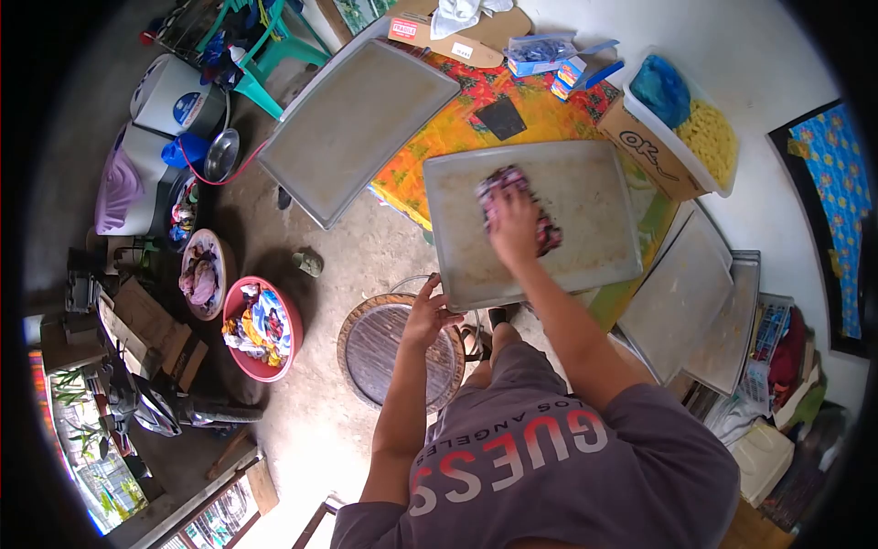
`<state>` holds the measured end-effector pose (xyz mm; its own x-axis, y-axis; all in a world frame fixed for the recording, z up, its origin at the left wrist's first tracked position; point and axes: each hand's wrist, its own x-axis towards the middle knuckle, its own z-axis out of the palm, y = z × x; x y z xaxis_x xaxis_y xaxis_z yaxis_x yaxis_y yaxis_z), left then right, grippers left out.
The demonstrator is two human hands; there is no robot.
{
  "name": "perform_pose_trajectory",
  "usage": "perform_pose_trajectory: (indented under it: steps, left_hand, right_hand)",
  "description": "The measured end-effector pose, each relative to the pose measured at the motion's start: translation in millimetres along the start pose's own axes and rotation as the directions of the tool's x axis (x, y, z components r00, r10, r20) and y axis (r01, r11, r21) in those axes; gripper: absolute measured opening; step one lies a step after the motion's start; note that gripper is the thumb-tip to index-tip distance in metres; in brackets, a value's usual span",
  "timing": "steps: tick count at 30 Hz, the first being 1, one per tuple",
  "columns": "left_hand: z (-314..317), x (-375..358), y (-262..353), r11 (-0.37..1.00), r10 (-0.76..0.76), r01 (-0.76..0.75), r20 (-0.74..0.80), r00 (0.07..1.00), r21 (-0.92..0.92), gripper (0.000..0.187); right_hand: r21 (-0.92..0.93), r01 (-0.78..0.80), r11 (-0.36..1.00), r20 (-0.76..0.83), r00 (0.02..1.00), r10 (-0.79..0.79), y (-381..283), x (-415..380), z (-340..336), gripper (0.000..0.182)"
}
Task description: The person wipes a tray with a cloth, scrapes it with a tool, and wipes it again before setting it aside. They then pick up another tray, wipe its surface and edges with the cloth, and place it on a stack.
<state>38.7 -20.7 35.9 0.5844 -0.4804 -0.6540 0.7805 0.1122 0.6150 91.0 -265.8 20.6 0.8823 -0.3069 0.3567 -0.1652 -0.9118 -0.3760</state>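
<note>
A metal tray (585, 220) with brownish stains lies on the table with the orange flowered cloth (412, 156). My right hand (514, 224) presses a dark and pink patterned rag (547, 233) onto the tray's middle, fingers spread over the rag. At the tray's near left corner, my left hand (430, 316) grips the edge between thumb and fingers. A second large tray (357, 128) rests to the left, partly over the table. Behind my tray lies a small dark flat piece (501, 118).
Cardboard boxes (649, 156) and a tub of yellow pieces (709, 137) stand at the back right. More trays (686, 293) lean at the right. A round stool (389, 352), a pink laundry basin (291, 320) and a green chair (274, 64) are on the left.
</note>
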Motion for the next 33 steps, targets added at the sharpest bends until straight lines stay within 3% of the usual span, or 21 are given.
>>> perform_pose_trajectory:
  steps: [3, 6, 7, 9, 11, 12, 14, 15, 16, 17, 18, 19, 21, 22, 23, 24, 25, 27, 30, 32, 33]
  left_hand:
    - [-8.4, 2.7, -3.4, 0.979, -0.024, 0.035, 0.061, 0.998, -0.202, 0.065]
    - [-11.1, -2.3, -5.4, 0.886, -0.023, 0.067, 0.1, 0.995, -0.459, 0.078]
    - [-13.3, -4.8, -10.2, 0.828, 0.006, 0.059, 0.115, 0.993, -0.558, 0.081]
    - [-6.0, -12.5, -8.6, 0.707, 0.089, 0.016, 0.111, 0.99, -0.707, 0.083]
    - [-22.3, -0.4, -17.9, 0.526, 0.225, 0.036, 0.179, 0.958, -0.85, 0.08]
    - [-17.3, -4.6, -12.2, 0.513, 0.207, 0.008, 0.133, 0.969, -0.858, 0.076]
    - [-16.5, -14.6, -2.3, 0.856, 0.023, -0.039, -0.037, 0.999, -0.516, 0.072]
    - [-17.2, -16.7, 0.6, 0.956, -0.033, -0.012, -0.149, 0.988, -0.294, 0.07]
    - [-19.4, -12.3, 0.6, 0.977, -0.01, -0.032, -0.196, 0.981, -0.21, 0.065]
    - [-21.0, -6.4, -0.1, 0.991, 0.017, -0.048, -0.242, 0.97, -0.126, 0.063]
    - [-20.5, -2.7, 0.2, 0.992, 0.101, -0.114, -0.21, 0.973, -0.048, 0.063]
    - [-18.5, 0.7, 0.4, 0.983, 0.183, -0.181, -0.172, 0.968, 0.026, 0.065]
    - [-1.5, 2.4, 12.7, 0.977, 0.194, -0.172, -0.189, 0.963, 0.124, 0.067]
    - [4.2, 3.1, 17.9, 0.971, 0.199, -0.166, -0.196, 0.96, 0.173, 0.068]
    - [3.8, 6.1, 18.5, 0.955, 0.192, -0.146, -0.163, 0.968, 0.258, 0.067]
    - [2.0, 9.4, 18.0, 0.93, 0.182, -0.128, -0.13, 0.975, 0.344, 0.066]
    - [0.7, 11.8, 18.5, 0.897, 0.17, -0.113, -0.098, 0.981, 0.428, 0.065]
    - [-1.2, 13.6, 20.9, 0.882, 0.168, -0.104, -0.1, 0.981, 0.46, 0.064]
    - [4.0, 12.3, 27.0, 0.865, 0.187, -0.12, -0.091, 0.978, 0.487, 0.064]
    - [-0.6, 14.1, 21.0, 0.88, 0.193, -0.136, -0.081, 0.978, 0.454, 0.062]
    - [-2.3, 16.2, 18.6, 0.888, 0.198, -0.146, -0.077, 0.977, 0.436, 0.061]
  right_hand:
    - [0.138, 0.146, 0.98, 0.135, 0.977, -0.165, -65.9, -35.1, 12.6, 0.049]
    - [0.382, 0.197, 0.903, 0.103, 0.962, -0.253, -104.5, -61.8, 30.8, 0.051]
    - [0.556, 0.203, 0.806, 0.05, 0.96, -0.277, -113.9, -65.3, 33.3, 0.045]
    - [0.773, 0.042, 0.633, 0.161, 0.952, -0.261, -135.1, -81.6, 49.4, 0.039]
    - [0.801, -0.07, 0.595, 0.201, 0.967, -0.156, -151.2, -74.3, 22.1, 0.035]
    - [0.812, -0.126, 0.569, 0.224, 0.969, -0.106, -161.1, -66.9, 1.4, 0.033]
    - [0.803, -0.177, 0.569, 0.236, 0.971, -0.031, -159.3, -59.2, -7.9, 0.03]
    - [0.783, -0.171, 0.598, 0.218, 0.976, -0.007, -143.7, -53.1, -9.6, 0.029]
    - [0.798, -0.164, 0.579, 0.168, 0.985, 0.046, -125.4, -45.0, -19.5, 0.031]
    - [0.813, -0.153, 0.562, 0.117, 0.988, 0.099, -107.3, -36.7, -29.8, 0.034]
    - [0.776, -0.018, 0.63, -0.016, 0.999, 0.048, -82.1, -17.6, -50.1, 0.037]
    - [0.756, -0.025, 0.654, -0.056, 0.993, 0.103, -42.9, -17.4, -39.3, 0.04]
    - [0.638, -0.227, 0.736, -0.02, 0.95, 0.311, 7.4, 9.4, -84.3, 0.042]
    - [0.582, -0.312, 0.751, -0.07, 0.901, 0.428, 54.9, 15.2, -71.3, 0.041]
    - [0.482, -0.34, 0.807, -0.12, 0.887, 0.446, 89.0, 26.5, -80.2, 0.042]
    - [0.377, -0.37, 0.849, -0.173, 0.872, 0.457, 117.3, 36.2, -87.8, 0.043]
    - [0.154, -0.407, 0.9, -0.189, 0.882, 0.431, 147.0, 42.1, -85.9, 0.044]
    - [-0.305, -0.423, 0.853, -0.202, 0.904, 0.377, 192.3, 47.2, -62.4, 0.046]
    - [-0.339, -0.322, 0.884, -0.228, 0.94, 0.255, 181.9, 59.3, -33.6, 0.048]
    - [-0.098, -0.153, 0.983, -0.143, 0.98, 0.138, 144.9, 72.8, -7.8, 0.047]
    - [-0.103, -0.114, 0.988, -0.15, 0.984, 0.098, 120.6, 75.6, 8.4, 0.048]
